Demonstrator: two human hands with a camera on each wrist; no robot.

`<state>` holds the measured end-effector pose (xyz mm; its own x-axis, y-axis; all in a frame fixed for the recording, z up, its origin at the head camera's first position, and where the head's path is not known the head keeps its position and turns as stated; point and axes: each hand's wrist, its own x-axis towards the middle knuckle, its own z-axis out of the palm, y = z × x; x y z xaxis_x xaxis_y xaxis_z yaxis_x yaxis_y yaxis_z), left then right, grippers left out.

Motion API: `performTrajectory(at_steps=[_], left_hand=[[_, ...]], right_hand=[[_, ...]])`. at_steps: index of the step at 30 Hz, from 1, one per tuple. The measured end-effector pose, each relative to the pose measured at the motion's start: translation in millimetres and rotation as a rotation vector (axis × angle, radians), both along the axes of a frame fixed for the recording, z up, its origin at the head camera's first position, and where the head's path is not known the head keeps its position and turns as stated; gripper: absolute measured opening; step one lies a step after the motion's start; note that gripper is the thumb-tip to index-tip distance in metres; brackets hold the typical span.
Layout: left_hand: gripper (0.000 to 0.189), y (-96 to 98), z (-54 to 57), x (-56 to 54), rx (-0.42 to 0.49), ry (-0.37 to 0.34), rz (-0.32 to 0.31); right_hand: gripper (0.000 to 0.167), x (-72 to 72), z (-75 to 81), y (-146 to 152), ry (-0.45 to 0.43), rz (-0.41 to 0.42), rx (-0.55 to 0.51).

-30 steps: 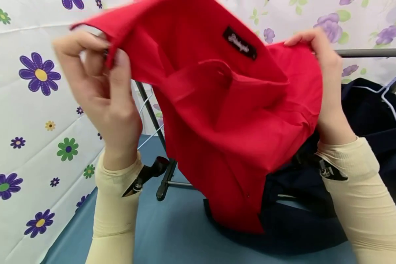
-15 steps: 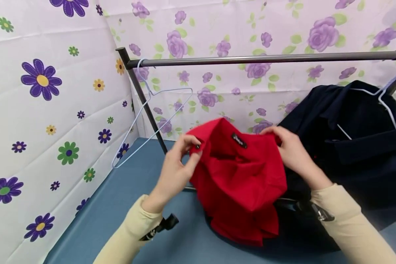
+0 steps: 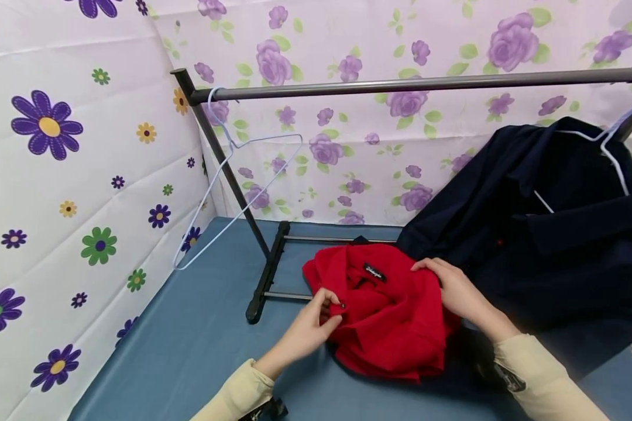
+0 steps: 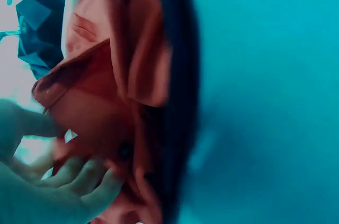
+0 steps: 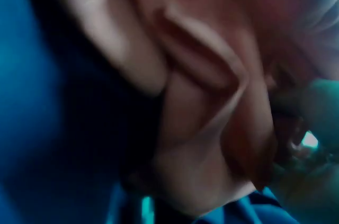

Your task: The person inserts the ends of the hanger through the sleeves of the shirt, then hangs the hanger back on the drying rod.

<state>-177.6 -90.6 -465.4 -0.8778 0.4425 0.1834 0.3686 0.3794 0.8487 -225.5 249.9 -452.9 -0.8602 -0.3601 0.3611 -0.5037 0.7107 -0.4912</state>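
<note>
A red shirt (image 3: pixel 395 339) lies bunched on the blue surface in the head view, its neck opening up and a black label (image 3: pixel 374 272) showing inside the collar. My left hand (image 3: pixel 304 328) pinches the shirt's edge by a small dark button (image 3: pixel 342 306). At the other side of the collar, my right hand (image 3: pixel 459 297) holds the fabric, fingertips on top and thumb hidden. The left wrist view has the fingers (image 4: pixel 79 179) close on the shirt (image 4: pixel 95 123). Blurred in the right wrist view, the right hand (image 5: pixel 310 179) is at folds of the shirt (image 5: pixel 196 150).
Behind the shirt stands a dark metal clothes rack (image 3: pixel 347 88). A pale blue wire hanger (image 3: pixel 263 190) hangs at its left end. On the right, a navy shirt (image 3: pixel 579 251) hangs from another hanger (image 3: pixel 613 149) and drapes onto the blue surface (image 3: pixel 189 351).
Both hands have come down with the red shirt, from raised before the rack to the blue surface. The shirt now lies bunched, and both hands keep hold of its collar.
</note>
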Motion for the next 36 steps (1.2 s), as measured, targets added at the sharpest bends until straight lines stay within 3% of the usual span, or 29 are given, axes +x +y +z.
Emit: performTrajectory(at_steps=[3,6,11,14,17,20,24,27,32,36], left_hand=[[0.014,-2.1,-9.4,-0.5,-0.082,-0.028,-0.075],[0.011,-6.9,-4.1,-2.6,-0.146,-0.049,-0.123],[0.015,-29.1,26.5,-9.0,-0.249,-0.079,-0.188],[0.019,-48.3,48.8,-13.0,-0.249,-0.075,-0.202],[0.021,-66.5,65.9,-19.2,-0.209,-0.046,-0.157],[0.021,-79.9,74.1,-27.6,-0.180,0.018,-0.089],[0.020,-79.5,71.9,-41.1,-0.151,0.082,-0.040],[0.021,-67.0,64.6,-52.8,-0.128,0.113,-0.024],[0.026,-43.5,43.7,-74.2,-0.116,0.191,-0.012],[0.037,-32.1,17.8,-85.1,-0.152,0.167,-0.089]], right_hand=[[0.029,3.1,-8.0,4.7,-0.063,0.045,0.027],[0.031,4.3,-8.8,7.5,-0.093,0.065,0.038],[0.037,7.4,5.8,9.2,-0.110,0.043,0.060],[0.050,15.7,24.1,12.8,-0.088,-0.007,0.070],[0.057,26.9,44.8,14.8,-0.042,-0.094,0.053],[0.042,37.9,58.6,10.1,0.047,-0.156,-0.012],[0.025,50.4,59.4,-4.0,0.152,-0.158,-0.110],[0.025,54.8,49.8,-15.8,0.138,-0.106,-0.111],[0.052,55.6,21.6,-26.7,0.013,-0.044,-0.030],[0.076,58.7,-6.1,-27.2,-0.088,-0.027,0.023]])
